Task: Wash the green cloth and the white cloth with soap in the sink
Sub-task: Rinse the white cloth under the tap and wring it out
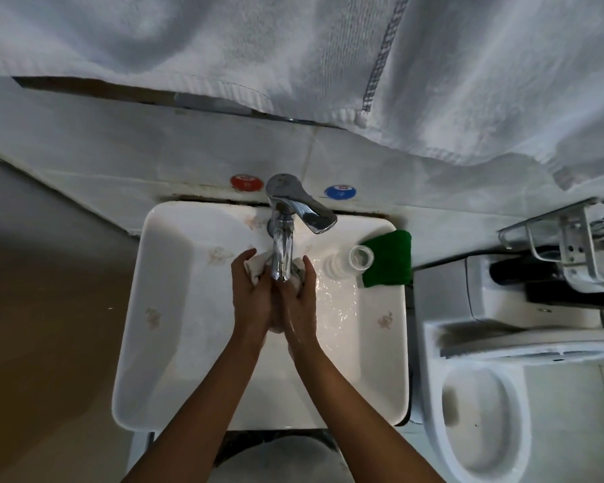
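Note:
My left hand (251, 294) and my right hand (300, 299) are pressed together over the white sink (175, 343), right under the chrome tap (282, 252). Both grip the bunched white cloth (253, 270), which shows between the fingers and is mostly hidden by the hands and the spout. The green cloth (391, 259) lies on the sink's right rim. A small clear soap bottle (346, 263) lies on its side next to it. Water glistens on the basin to the right of my hands.
Large white towels (293, 57) hang above the sink and cover the top of the view. A white toilet (482, 423) stands at the right. A metal rack (572, 249) sticks out at the far right. Red (246, 183) and blue (340, 192) round caps sit behind the tap.

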### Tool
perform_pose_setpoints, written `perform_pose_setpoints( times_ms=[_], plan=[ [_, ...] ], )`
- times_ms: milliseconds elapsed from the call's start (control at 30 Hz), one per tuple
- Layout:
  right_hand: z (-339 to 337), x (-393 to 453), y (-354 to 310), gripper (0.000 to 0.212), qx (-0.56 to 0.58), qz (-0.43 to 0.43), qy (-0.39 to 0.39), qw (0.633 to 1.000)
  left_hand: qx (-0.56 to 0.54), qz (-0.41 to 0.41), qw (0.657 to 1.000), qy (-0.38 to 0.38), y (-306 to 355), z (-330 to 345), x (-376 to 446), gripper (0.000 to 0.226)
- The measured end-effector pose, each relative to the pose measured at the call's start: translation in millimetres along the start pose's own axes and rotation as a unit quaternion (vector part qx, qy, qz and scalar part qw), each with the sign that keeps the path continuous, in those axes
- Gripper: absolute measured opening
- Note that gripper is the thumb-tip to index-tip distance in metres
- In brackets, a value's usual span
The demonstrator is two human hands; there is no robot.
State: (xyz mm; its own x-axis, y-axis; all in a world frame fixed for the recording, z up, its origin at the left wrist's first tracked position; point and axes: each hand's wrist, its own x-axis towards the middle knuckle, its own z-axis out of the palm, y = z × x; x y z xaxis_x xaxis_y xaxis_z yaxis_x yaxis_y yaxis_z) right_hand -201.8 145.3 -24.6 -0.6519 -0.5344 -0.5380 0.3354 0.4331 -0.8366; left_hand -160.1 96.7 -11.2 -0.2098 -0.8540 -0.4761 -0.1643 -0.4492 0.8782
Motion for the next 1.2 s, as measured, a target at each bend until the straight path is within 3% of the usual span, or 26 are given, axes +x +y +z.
perform_pose_setpoints(
  times_ms=[133,200,300,367,500,600,700,767,967,1067,1133,1200],
  plan=[
    [-4,5,0,0.064,0.005,0.016,0.002,1.0,-0.016,-0.011,0.999,-0.047,-5,-8,1,0.053],
    [-2,6,-1,0.058,-0.014,0.038,0.003,0.999,0.014,-0.001,0.999,-0.031,-5,-8,1,0.042],
    [2,6,-5,0.026,-0.043,0.014,0.008,0.999,0.079,0.007,0.997,-0.005,-8,-7,4,0.015],
    [1,7,-9,0.015,-0.071,-0.02,0.002,0.997,0.134,0.0,0.991,-0.002,-8,-9,6,0.035],
    [-1,5,-8,0.027,-0.07,-0.041,0.014,0.997,0.233,0.104,0.965,0.066,-4,-10,4,0.038],
    [5,7,-4,0.032,-0.08,-0.066,0.038,0.994,0.156,0.011,0.984,0.081,-2,-9,3,0.035],
    [9,6,-6,0.022,-0.071,-0.037,0.048,0.996,0.115,0.023,0.99,0.084,-2,-12,6,0.031],
    [8,3,-9,0.02,-0.054,-0.04,0.009,0.998,0.074,0.034,0.993,0.088,4,-13,7,0.026],
    [0,-2,-2,0.09,-0.105,-0.067,-0.083,0.989,-0.023,-0.029,0.995,0.088,6,-17,13,0.021],
    [-4,-6,9,0.108,-0.124,-0.068,-0.111,0.984,-0.067,-0.053,0.994,0.069,2,-18,13,0.024],
    [-11,-7,12,0.104,-0.133,-0.061,-0.12,0.982,-0.098,-0.067,0.992,0.049,4,-19,8,0.03],
    [-16,-6,8,0.085,-0.14,-0.061,-0.117,0.981,-0.125,-0.081,0.989,0.014,8,-19,4,0.027]
  ],
)
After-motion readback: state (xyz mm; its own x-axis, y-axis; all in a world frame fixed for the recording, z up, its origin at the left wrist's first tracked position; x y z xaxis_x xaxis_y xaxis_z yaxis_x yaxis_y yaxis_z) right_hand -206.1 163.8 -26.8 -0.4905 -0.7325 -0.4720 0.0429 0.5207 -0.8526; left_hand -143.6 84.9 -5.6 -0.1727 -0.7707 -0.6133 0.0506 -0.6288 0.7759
